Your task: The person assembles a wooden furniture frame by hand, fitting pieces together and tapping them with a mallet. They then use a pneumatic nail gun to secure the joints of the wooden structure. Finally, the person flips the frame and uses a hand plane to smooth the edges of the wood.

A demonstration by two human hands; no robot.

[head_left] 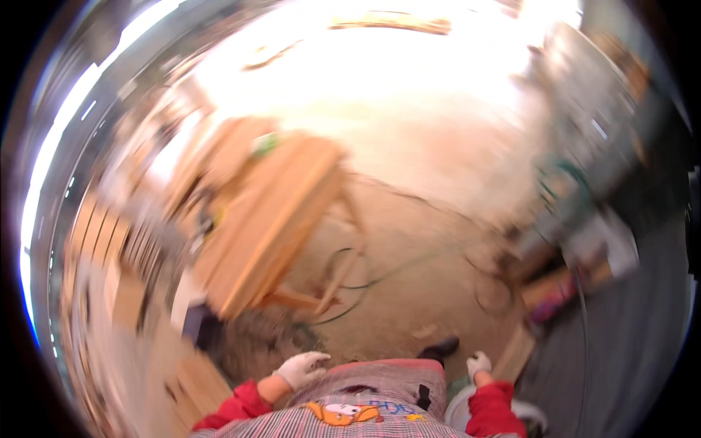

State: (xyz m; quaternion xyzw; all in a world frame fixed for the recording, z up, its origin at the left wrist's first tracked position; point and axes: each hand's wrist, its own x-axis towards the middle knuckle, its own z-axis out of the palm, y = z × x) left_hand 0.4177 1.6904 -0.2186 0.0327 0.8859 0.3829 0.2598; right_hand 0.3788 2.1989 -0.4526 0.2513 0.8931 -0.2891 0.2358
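My left hand [301,370], in a white glove, hangs in front of my checked apron [365,398]. Its fingers stretch loosely to the right, with nothing in them. On the other side of the apron is my right hand [478,363], also white-gloved, small and smeared, so its finger pose is unclear; no held thing shows. Both sleeves are red. Ahead of my left hand stands a wooden table [266,212] with planked top and slanting legs. A green-and-white item [264,144] lies at its far end.
Dark cables [423,201] trail over the concrete floor [409,292]. Stacked timber [139,292] lines the left side. At the right are a white box [613,237], a green coil [566,182] and a wooden beam [516,354]. A whitish round tub [460,409] sits beside my right arm.
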